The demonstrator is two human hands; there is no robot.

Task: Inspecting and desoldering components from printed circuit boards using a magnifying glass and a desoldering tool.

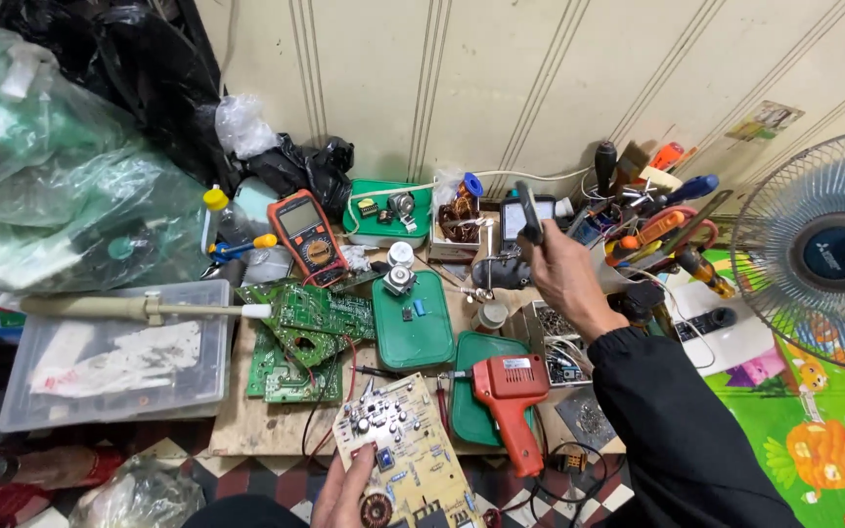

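My left hand (342,494) grips the near edge of a beige circuit board (405,445) with small parts and a copper coil, low in the head view. My right hand (563,274), in a black sleeve, is raised over the back of the bench and holds a thin dark tool (528,213) upright between its fingers. An orange pistol-shaped soldering gun (511,393) lies just right of the beige board, on a green lid (486,391).
Green circuit boards (303,337), an orange multimeter (306,237), a green tray (411,321), a clear plastic bin (114,352) and a rack of screwdrivers (652,210) crowd the wooden bench. A fan (828,249) stands at the right. Plastic bags (61,176) pile at the left.
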